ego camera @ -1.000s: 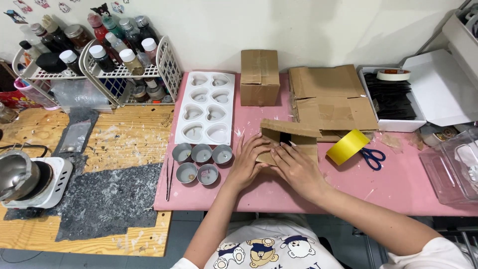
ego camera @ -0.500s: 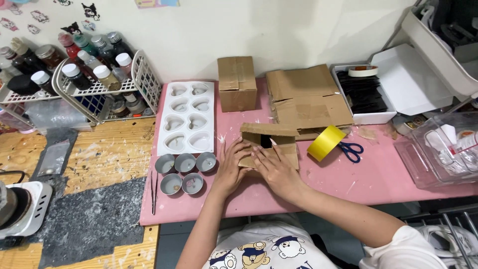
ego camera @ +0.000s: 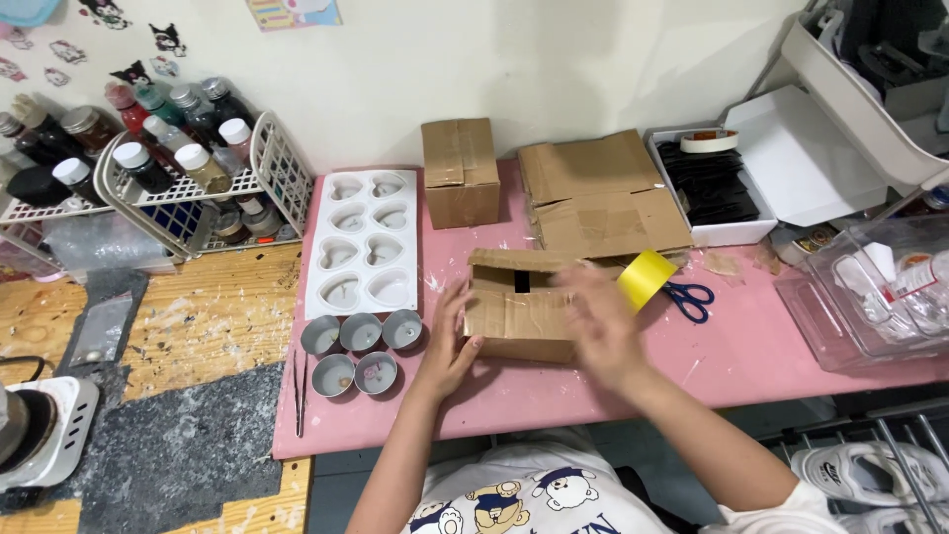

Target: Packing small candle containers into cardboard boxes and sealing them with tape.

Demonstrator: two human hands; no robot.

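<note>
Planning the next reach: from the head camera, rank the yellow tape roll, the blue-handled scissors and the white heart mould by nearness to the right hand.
From the right hand:
1. Yellow tape roll, just beyond it to the right.
2. Blue-handled scissors, right of the roll on the pink table.
3. White heart mould, far to the left, past the left hand.

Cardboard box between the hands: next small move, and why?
Probably bring the right hand down onto the box's top flaps to press them flat. The left hand steadies the small cardboard box at its left end, a dark gap shows between the flaps, and the right hand is blurred just above its right side. The yellow tape roll lies beside it, within likely reach.
</note>
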